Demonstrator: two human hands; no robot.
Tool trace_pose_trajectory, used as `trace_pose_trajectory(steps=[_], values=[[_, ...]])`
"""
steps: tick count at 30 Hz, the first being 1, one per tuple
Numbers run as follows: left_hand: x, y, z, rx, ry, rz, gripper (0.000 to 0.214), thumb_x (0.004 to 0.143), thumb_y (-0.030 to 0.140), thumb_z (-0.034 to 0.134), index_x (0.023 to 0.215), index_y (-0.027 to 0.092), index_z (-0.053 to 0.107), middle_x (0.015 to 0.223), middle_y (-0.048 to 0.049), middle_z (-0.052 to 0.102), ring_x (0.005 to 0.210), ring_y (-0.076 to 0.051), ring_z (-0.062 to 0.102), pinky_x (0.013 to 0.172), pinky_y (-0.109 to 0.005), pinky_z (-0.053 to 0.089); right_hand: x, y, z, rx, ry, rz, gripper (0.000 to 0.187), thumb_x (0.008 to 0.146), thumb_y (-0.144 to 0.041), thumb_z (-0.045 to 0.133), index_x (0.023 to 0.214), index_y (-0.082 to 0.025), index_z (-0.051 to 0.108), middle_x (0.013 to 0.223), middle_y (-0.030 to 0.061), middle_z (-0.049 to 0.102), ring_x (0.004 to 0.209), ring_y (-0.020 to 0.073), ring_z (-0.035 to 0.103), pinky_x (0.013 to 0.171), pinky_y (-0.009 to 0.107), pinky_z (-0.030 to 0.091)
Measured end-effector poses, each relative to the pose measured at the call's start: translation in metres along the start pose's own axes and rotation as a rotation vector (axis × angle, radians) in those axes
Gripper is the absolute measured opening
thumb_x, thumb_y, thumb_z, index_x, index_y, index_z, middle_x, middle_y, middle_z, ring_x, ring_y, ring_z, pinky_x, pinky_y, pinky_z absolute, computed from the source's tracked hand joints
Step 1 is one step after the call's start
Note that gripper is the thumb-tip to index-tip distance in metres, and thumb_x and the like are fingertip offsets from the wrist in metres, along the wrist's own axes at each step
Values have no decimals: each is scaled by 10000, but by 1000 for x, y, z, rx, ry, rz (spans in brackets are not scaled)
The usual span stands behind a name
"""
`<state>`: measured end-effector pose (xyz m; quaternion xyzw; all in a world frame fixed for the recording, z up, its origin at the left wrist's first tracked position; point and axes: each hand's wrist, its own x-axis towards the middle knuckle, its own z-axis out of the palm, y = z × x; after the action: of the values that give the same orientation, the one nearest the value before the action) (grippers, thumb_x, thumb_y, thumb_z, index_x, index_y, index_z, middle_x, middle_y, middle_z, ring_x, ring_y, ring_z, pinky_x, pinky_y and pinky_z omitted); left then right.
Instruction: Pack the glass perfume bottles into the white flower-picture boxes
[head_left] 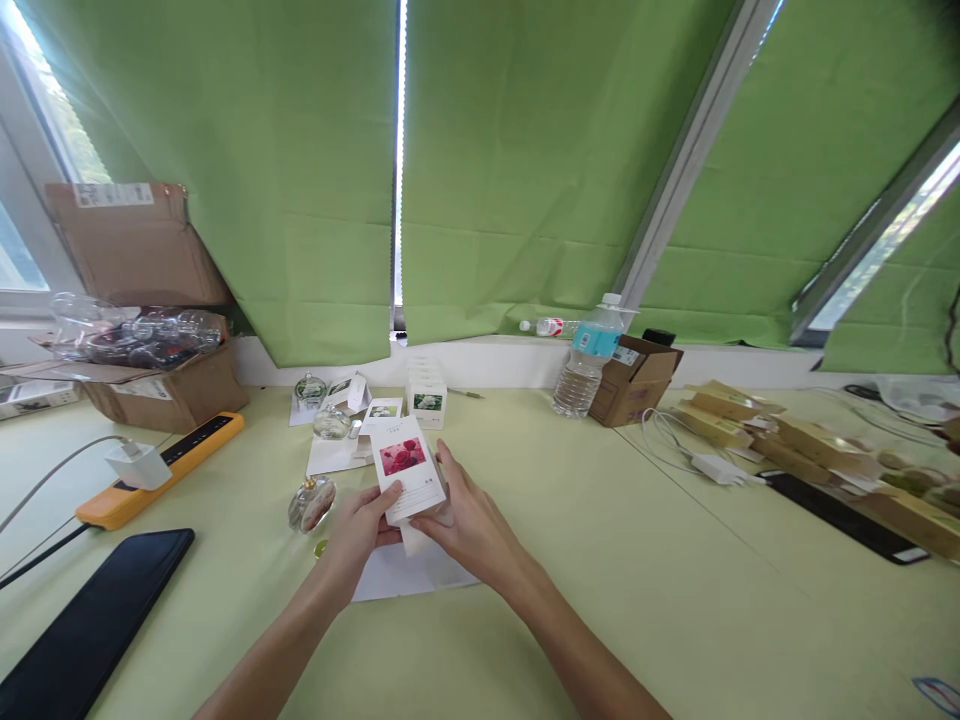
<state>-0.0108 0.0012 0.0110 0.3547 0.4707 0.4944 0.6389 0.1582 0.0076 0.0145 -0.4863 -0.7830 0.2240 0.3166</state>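
Gripping white rose-print box (pixel 411 485) between left hand (pixel 354 527) and right hand (pixel 476 522), frame centre, over white paper (pixel 412 577) on desk (pixel 615 620).

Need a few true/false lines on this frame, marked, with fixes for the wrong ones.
1. The left hand and right hand both hold the white carton. True.
2. The flowers pictured on the white carton are yellow. False: they are pinkish red.
3. A white charger sits on the orange power strip. True.
4. The blue-labelled bottle lies on its side. False: the blue-labelled bottle stands upright.
5. A white sheet lies on the table below the hands. True.
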Motion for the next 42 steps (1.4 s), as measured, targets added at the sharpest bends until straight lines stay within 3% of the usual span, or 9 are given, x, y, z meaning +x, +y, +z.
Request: trace_pose_trajectory(steps=[5, 9, 12, 16, 19, 24, 31, 39, 42], values=[[1, -1, 1, -16, 33, 2, 306, 799, 307, 656, 1027, 102, 657, 986, -149, 715, 803, -231, 694, 681, -320, 580, 0, 0, -2, 112, -2, 46, 980, 727, -469, 688, 1484, -292, 91, 1467, 69, 346, 1266, 281, 423, 980, 410, 414], [0, 0, 2, -24, 20, 7, 338, 783, 324, 677, 1062, 134, 650, 1001, -128, 711, 823, -236, 690, 706, -336, 584, 2, -3, -5, 331, -28, 100, 672, 817, -513, 578, 1399, -273, 345, 1279, 69, 556, 1047, 248, 586, 823, 366, 506], [-2, 2, 3, -15, -15, 9, 387, 765, 342, 699, 1097, 151, 640, 987, -117, 712, 832, -232, 688, 734, -338, 579, 5, -4, -6, 445, -29, 109, 517, 859, -489, 525, 1317, -257, 460, 1181, 68, 617, 923, 224, 629, 748, 343, 523], [-3, 4, 2, 13, -19, 12, 438, 765, 385, 695, 1137, 165, 621, 1020, -114, 704, 844, -223, 686, 723, -319, 573, 6, 1, -8, 472, -9, 179, 705, 803, -470, 604, 1409, -222, 344, 1238, 116, 578, 870, 220, 637, 745, 368, 529], [-3, 3, 0, 10, -16, 27, 447, 772, 407, 684, 1145, 172, 616, 1056, -121, 695, 856, -222, 684, 717, -310, 567, 5, 0, -9, 435, -23, 136, 765, 775, -401, 645, 1435, -251, 288, 1319, 111, 517, 958, 230, 615, 787, 379, 521], [-2, -1, 0, 25, -55, 50, 468, 775, 434, 675, 1161, 179, 608, 1083, -122, 685, 888, -215, 674, 743, -298, 557, 1, -11, -8, 220, 49, -9, 752, 791, -343, 612, 1443, -311, 239, 1394, 69, 440, 1177, 253, 500, 911, 402, 466], [-3, -4, 1, 19, -56, 92, 533, 770, 515, 645, 1189, 190, 597, 967, -92, 710, 758, -183, 674, 716, -297, 552, -2, -12, 6, -14, 112, 25, 1104, 667, -449, 716, 1479, -312, -20, 1513, 61, 235, 1342, 295, 305, 1010, 446, 386], [2, -6, -1, -32, -25, 58, 425, 786, 390, 670, 1154, 187, 612, 1035, -92, 702, 839, -200, 674, 738, -305, 552, -1, -7, 9, 86, 63, 47, 1061, 720, -426, 684, 1482, -293, -44, 1494, 74, 286, 1307, 294, 371, 1000, 444, 387], [4, -6, -2, -41, -10, 58, 416, 800, 375, 655, 1160, 172, 602, 1037, -104, 700, 837, -205, 676, 729, -309, 553, 0, -4, 9, 92, 70, 53, 927, 789, -382, 617, 1486, -281, 15, 1443, 76, 383, 1249, 285, 448, 971, 433, 410]])
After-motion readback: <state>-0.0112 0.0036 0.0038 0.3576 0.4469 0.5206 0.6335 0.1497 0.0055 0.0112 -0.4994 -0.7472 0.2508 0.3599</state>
